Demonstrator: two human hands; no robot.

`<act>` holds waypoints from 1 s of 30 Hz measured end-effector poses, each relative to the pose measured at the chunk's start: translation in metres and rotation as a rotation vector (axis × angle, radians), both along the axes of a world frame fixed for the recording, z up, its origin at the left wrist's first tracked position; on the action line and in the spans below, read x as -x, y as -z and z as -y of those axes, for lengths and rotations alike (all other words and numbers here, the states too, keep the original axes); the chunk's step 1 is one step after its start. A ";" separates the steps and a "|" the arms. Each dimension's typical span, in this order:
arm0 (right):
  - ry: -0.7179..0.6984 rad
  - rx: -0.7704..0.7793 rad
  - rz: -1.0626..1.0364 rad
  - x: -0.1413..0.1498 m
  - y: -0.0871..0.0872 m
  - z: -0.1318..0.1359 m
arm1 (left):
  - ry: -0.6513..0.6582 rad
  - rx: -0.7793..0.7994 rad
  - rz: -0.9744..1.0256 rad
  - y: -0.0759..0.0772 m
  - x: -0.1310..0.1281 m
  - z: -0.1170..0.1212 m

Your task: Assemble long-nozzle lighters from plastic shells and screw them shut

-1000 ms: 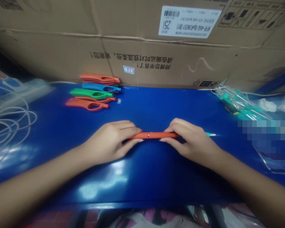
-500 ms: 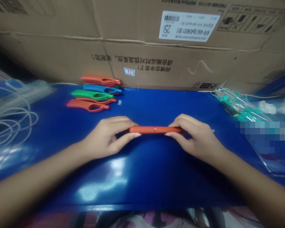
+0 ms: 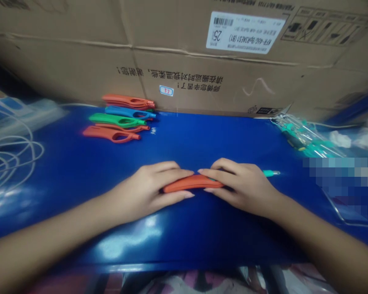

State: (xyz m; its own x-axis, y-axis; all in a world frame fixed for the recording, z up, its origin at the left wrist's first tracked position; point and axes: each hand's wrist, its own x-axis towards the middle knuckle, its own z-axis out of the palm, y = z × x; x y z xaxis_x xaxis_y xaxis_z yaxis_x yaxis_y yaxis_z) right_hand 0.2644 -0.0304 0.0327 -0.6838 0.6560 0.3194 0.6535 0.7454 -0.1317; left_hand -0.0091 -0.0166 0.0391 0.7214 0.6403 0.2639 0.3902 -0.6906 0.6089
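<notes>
Between my hands, low over the blue table, an orange lighter handle (image 3: 190,183) lies crosswise, tilted slightly. My left hand (image 3: 150,185) pinches its left end with the thumb below and the fingers on top. On the opposite end my right hand (image 3: 243,183) closes in the same way, hiding that tip. A bit of teal shows at the handle's upper edge near the right fingertips. Just behind my right hand, a teal piece with a metal tip (image 3: 271,173) sticks out; its other end is covered.
Several orange, green and blue lighter handles (image 3: 119,120) are piled at the back left by a cardboard box (image 3: 178,57). Coiled white cable (image 3: 15,159) lies at left. At right sits a clear bag of teal and metal parts (image 3: 309,136).
Both hands have come nearer to me and closer together. The orange handle has turned from edge-on to show more of its side. The teal piece now shows more beyond my right hand.
</notes>
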 end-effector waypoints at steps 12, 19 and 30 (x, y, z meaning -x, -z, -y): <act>-0.145 0.165 -0.098 0.009 0.000 0.009 | 0.115 -0.289 -0.134 0.014 -0.001 0.003; -0.011 0.056 -0.002 -0.003 -0.010 -0.003 | 0.068 -0.492 -0.175 0.003 0.006 -0.006; 0.007 -0.063 0.142 -0.009 -0.008 -0.001 | 0.126 -0.338 -0.193 -0.001 0.007 -0.009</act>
